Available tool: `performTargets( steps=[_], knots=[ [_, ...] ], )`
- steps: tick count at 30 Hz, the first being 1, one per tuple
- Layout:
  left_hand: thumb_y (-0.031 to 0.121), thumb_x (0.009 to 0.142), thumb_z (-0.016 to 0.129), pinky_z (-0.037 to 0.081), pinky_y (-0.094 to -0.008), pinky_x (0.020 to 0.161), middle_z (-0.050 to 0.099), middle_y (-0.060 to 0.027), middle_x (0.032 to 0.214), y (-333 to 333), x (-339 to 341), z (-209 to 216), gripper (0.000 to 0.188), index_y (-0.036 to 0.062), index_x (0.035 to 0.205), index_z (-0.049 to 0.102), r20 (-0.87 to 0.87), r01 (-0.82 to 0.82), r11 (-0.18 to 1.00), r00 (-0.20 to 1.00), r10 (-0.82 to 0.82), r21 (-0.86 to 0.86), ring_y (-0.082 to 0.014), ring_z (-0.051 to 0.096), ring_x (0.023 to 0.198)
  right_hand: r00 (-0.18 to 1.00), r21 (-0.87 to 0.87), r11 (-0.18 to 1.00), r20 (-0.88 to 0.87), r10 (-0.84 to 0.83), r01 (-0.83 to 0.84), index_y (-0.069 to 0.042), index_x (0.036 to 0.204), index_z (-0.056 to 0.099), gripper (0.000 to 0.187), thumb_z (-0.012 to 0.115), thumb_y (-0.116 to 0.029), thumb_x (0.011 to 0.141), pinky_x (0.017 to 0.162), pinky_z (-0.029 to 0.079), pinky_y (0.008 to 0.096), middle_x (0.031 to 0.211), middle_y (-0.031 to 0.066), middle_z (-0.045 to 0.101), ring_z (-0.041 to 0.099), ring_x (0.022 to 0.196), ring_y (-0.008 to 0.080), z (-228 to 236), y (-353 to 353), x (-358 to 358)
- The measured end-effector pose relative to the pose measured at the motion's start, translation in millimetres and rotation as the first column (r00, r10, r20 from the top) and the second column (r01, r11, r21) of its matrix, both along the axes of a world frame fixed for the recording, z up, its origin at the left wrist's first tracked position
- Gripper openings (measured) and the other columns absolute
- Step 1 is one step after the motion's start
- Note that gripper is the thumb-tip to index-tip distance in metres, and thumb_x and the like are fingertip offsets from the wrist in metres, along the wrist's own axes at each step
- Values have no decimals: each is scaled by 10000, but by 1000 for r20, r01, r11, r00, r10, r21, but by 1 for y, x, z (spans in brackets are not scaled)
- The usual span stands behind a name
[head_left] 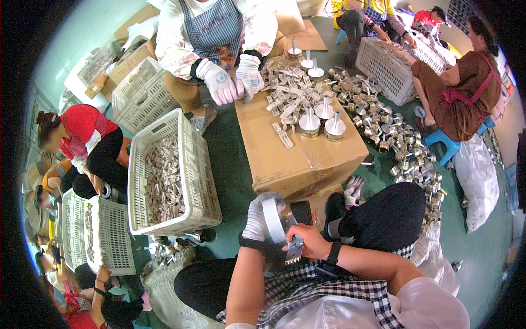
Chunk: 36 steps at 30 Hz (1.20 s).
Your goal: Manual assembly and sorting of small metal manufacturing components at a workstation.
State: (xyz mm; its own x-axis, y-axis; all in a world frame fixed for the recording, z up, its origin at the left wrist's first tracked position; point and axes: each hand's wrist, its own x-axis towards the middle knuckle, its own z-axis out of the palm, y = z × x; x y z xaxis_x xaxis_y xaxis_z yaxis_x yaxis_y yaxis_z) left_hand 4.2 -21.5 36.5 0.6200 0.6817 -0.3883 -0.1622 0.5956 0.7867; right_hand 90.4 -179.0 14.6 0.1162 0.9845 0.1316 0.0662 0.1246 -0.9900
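Note:
My left hand (257, 219), in a white striped glove, is closed round a pale ring-shaped roll of tape (273, 220) held over my lap. Bare and wearing a black wristband, my right hand (313, 241) pinches a metal tape cutter (294, 250) with a toothed edge, close beside the roll. Part of the cutter is hidden behind the fingers. Just ahead stands a cardboard box (307, 181). On its top lie a heap of pale flat clips (293, 93) and several round metal fittings with upright stems (309, 122).
A person's gloved hands (219, 82) rest at the box's far left corner. Left of it stands a white crate (205, 192) full of clips. Many metal fittings (383, 126) cover the floor at right. A white glove (354, 188) and a dark flat object (301, 211) lie near my hands.

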Motion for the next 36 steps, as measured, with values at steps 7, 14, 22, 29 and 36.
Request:
performTargets(
  steps=[7, 14, 22, 29, 36],
  knots=[
    [144, 774, 609, 515, -305, 592, 643, -114, 812, 10, -5, -2, 212, -15, 915, 620, 120, 62, 930, 993, -19, -362, -228, 618, 666, 997, -3, 1000, 80, 3, -2, -95, 822, 506, 299, 772, -183, 718, 630, 455, 335, 748, 68, 558, 576, 713, 256, 0, -3, 4],
    [138, 777, 596, 521, -343, 662, 647, -137, 817, 13, -1, -20, 195, -17, 893, 619, 108, 15, 909, 994, 33, -417, -265, 611, 676, 989, -121, 985, -68, -131, 123, -94, 883, 495, 396, 822, -119, 661, 674, 462, 269, 819, 18, 537, 534, 750, 112, 44, -10, 14],
    [-3, 737, 690, 530, -307, 762, 665, -82, 933, 3, -6, -29, 263, 8, 993, 626, 54, 129, 983, 989, -137, 132, -165, 624, 828, 932, -98, 936, 171, -319, 339, -70, 1012, 453, 593, 847, -169, 580, 753, 431, 281, 907, 37, 533, 498, 832, 124, 103, 10, 58],
    [-22, 733, 709, 519, -281, 787, 667, -64, 949, -14, -1, -12, 304, 23, 1023, 632, -93, 148, 913, 988, -122, 379, -135, 619, 852, 971, -288, 942, 212, -113, 172, -62, 962, 516, 291, 706, -147, 758, 469, 388, 220, 723, -2, 542, 475, 530, 68, 182, 61, 105],
    [-14, 802, 634, 552, -358, 770, 649, -110, 955, -18, -1, -28, 203, 8, 1003, 621, 73, 106, 984, 990, -117, 143, -202, 631, 852, 431, 2, 929, 886, 170, -370, -33, 1112, 487, 386, 612, -86, 751, 833, 420, 360, 930, 128, 529, 538, 914, 261, 206, 117, 95]
  ],
)
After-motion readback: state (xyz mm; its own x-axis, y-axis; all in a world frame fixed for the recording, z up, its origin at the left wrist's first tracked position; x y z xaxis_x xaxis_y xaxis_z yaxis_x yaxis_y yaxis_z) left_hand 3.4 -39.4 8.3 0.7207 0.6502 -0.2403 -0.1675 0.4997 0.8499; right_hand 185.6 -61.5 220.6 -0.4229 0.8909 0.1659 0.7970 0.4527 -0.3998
